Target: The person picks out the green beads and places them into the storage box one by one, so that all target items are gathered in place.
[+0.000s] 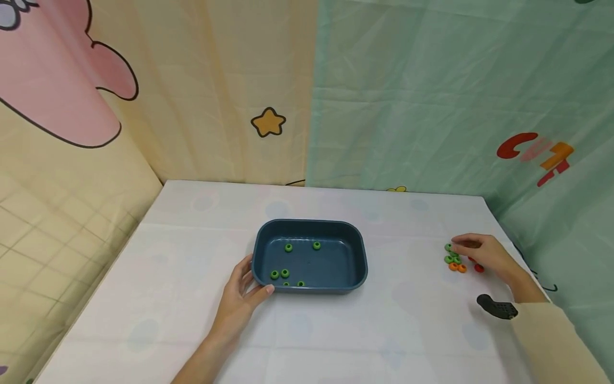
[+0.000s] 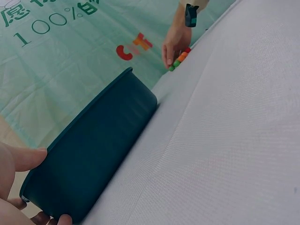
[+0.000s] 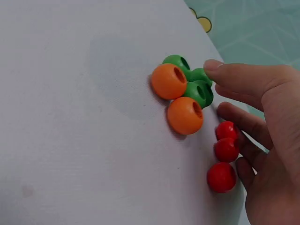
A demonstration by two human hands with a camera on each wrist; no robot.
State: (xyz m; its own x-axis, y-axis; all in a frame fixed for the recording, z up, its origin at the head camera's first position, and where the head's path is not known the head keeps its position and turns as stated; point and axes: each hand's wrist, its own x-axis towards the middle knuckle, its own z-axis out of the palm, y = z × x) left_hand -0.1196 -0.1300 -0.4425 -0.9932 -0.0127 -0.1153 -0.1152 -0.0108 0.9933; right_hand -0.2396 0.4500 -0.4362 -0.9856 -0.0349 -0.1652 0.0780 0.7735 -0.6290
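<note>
My left hand (image 1: 240, 298) grips the left front corner of a dark blue rectangular tray (image 1: 326, 290), its thumb (image 2: 30, 158) on the rim and other fingers along the outside and underneath. Several green beads (image 1: 288, 248) lie in the tray. At the right, my right hand (image 1: 484, 253) is over a small group of beads, thumb and fingers loosely bent with their tips beside the green beads (image 3: 196, 93). Two orange beads (image 3: 185, 115) touch the green ones. Three red beads (image 3: 226, 150) lie below its fingers. No bead is plainly pinched.
A white patterned cloth (image 1: 192, 320) covers the table. Printed curtains (image 1: 408, 96) hang along its back and sides. A black strap-like piece (image 1: 496, 308) is at the right wrist, by the beige sleeve (image 1: 551, 336).
</note>
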